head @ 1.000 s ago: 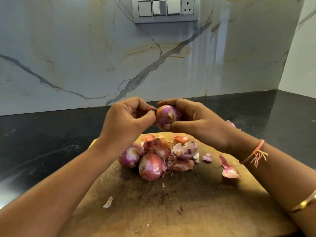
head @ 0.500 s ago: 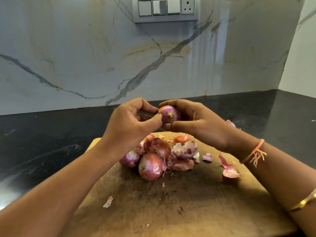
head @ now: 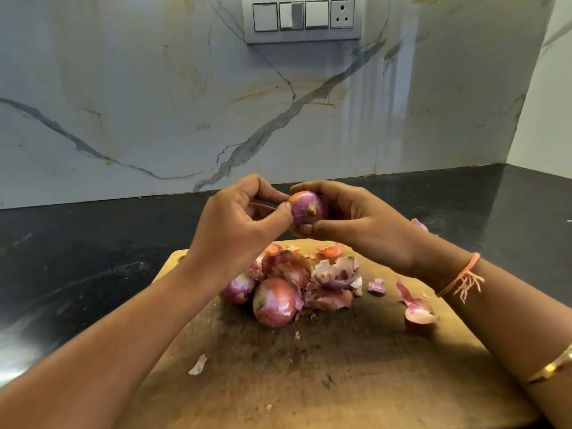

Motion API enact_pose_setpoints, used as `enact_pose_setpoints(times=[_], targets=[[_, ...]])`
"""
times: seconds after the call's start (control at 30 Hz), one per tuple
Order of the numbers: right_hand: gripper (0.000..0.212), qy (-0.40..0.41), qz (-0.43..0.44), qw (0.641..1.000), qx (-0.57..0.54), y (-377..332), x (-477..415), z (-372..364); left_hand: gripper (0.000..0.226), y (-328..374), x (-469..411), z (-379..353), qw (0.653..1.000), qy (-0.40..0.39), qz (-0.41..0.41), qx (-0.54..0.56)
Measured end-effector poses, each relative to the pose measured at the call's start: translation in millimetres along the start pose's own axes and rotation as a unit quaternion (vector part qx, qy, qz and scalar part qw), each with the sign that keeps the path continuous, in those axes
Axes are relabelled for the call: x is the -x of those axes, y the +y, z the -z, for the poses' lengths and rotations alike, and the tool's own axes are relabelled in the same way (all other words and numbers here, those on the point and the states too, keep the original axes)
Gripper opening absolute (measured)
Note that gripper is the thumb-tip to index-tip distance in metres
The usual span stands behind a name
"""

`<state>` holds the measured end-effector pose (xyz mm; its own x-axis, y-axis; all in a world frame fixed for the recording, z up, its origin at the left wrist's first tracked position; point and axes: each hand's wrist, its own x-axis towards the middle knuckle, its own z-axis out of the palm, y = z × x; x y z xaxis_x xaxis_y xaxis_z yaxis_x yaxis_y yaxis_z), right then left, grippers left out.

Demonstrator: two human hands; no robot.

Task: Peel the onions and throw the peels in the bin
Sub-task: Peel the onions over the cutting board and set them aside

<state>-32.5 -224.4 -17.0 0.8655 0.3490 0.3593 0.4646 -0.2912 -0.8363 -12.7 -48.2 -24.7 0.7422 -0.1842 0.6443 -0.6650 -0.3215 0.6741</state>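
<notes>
The right hand (head: 356, 221) cups an onion (head: 309, 207) in curled fingers, thumb underneath, root end facing the camera, in the air above the 12 o'clock edge of the wooden cutting board (head: 340, 382). The left hand (head: 235, 227) pinches the onion's 9 o'clock side between thumb and forefinger (the other fingers are tucked in). Below the hands a heap of onions (head: 274, 301) sits on the board, with torn peels (head: 335, 274) touching it at 3 o'clock. A larger curled peel (head: 418, 308) lies further out at 3 o'clock, and a small scrap (head: 198, 365) at 7 o'clock. The board rests on a black countertop (head: 77, 258).
</notes>
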Motion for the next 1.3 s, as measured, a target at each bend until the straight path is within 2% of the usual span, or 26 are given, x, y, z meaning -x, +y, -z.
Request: enact_pose_setpoints(times=[0.17, 0.37, 0.43, 0.53, 0.83, 1.0, 1.13, 1.23, 1.3], targets=[[0.042, -0.010, -0.001, 1.000, -0.012, -1.4, 0.5, 0.3, 0.003, 0.0, -0.5, 0.3, 1.000, 0.028, 0.003, -0.004], [0.056, -0.003, -0.017, 0.999, -0.033, -1.2, -0.9, 3.2, 0.017, 3.9, 1.9, -4.3, 1.000, 0.030, -0.002, 0.008], [0.051, 0.000, -0.014, 0.999, -0.029, -1.7, -1.4, 3.5, 0.008, 5.4, 2.8, -4.8, 0.999, 0.026, 0.003, 0.025], [0.041, 0.005, 0.004, 1.000, -0.011, -1.9, -0.9, 3.5, 0.014, 6.7, 3.4, -4.4, 0.999, 0.017, 0.011, 0.028], [0.042, 0.005, 0.035, 0.999, 0.008, -2.1, 0.3, 3.5, 0.024, 4.2, -0.1, 3.7, 0.995, -0.030, 0.050, 0.077], [0.045, -0.006, 0.027, 1.000, 0.000, -0.4, 0.5, 4.6, 0.024, 4.0, -3.3, 7.8, 0.971, -0.069, 0.128, 0.191], [0.045, -0.013, 0.023, 1.000, -0.009, 0.0, 0.4, 6.0, 0.020, 6.7, -3.0, 9.1, 0.950, -0.079, 0.160, 0.256], [0.043, -0.020, 0.020, 0.999, -0.023, -0.9, 0.7, 6.0, 0.007, 5.3, -3.6, 10.0, 0.954, -0.063, 0.155, 0.249], [0.042, -0.023, 0.019, 0.999, -0.031, -1.6, 0.9, 5.4, 0.015, 3.4, -5.0, 11.4, 0.963, -0.051, 0.144, 0.222]])
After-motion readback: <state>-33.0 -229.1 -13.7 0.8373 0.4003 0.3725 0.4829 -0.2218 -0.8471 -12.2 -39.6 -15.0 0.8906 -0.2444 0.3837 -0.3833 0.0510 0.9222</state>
